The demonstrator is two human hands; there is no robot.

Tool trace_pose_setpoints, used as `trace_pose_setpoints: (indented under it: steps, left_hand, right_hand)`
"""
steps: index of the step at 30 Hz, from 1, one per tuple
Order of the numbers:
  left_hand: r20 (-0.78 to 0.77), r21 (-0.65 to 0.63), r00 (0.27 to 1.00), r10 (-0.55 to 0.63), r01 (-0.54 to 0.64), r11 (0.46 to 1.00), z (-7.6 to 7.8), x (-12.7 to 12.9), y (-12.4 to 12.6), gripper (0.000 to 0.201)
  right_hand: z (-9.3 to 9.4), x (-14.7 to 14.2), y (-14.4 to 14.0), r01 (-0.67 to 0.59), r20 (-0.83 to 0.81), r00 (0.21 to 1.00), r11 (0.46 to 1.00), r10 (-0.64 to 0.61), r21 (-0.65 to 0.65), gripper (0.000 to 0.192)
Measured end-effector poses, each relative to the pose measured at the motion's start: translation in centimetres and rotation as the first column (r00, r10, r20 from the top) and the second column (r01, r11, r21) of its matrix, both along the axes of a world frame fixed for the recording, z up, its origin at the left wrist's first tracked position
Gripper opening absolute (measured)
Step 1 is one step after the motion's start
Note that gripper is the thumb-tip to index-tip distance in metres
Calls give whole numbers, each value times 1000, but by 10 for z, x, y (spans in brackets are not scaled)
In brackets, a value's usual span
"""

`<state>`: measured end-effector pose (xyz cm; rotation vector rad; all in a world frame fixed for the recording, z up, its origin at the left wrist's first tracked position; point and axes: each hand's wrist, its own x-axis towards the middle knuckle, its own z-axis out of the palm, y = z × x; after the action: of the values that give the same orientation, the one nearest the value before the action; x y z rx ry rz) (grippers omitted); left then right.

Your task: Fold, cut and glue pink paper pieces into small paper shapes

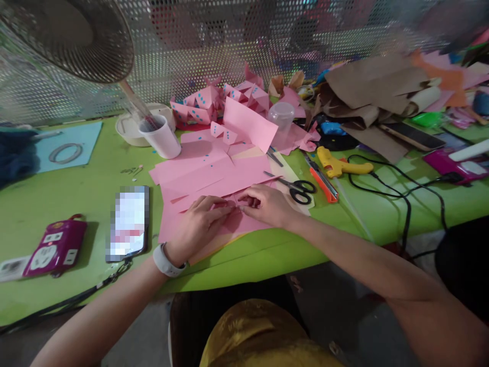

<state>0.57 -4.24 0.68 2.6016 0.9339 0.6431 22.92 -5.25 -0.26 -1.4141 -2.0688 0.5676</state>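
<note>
My left hand [198,224] and my right hand [265,204] rest side by side on a pink paper sheet [225,178] near the front edge of the green table [95,188]. Their fingertips meet at a small fold of the pink paper [237,205] and pinch it between them. A white band sits on my left wrist. Black-handled scissors [296,188] lie just right of my right hand. Further sheets of pink paper spread behind the hands.
A phone [128,221] and a magenta power strip [57,247] lie at left. A white cup [162,136], folded pink pieces with blue dots [214,104], an orange cutter [323,183], a yellow glue gun [338,164] with black cable, brown paper [374,86] and a fan [76,35] surround the work.
</note>
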Motion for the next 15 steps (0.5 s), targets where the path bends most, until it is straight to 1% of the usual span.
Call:
trace_pose_setpoints:
  steps: [7,10,12,15]
  left_hand:
    - [-4,17,1000,-6,6,1000,-1,0,0,31]
    - [-18,21,1000,-6,6,1000,1,1,-1,31]
    - [-28,58,1000,-5,7,998,2,2,-2,29]
    - [-54,149,998,-20,28,988,3,4,-4,27]
  right_hand:
    - [3,-2,-1,16,22,1000,1000,-15,-17,21]
    - [4,-1,-1,-6,25,1000,999,7,-37,23]
    - [4,-1,-1,-24,27,999,999,25,-47,24]
    - [3,0,-1,-35,29,999,999,36,-30,24]
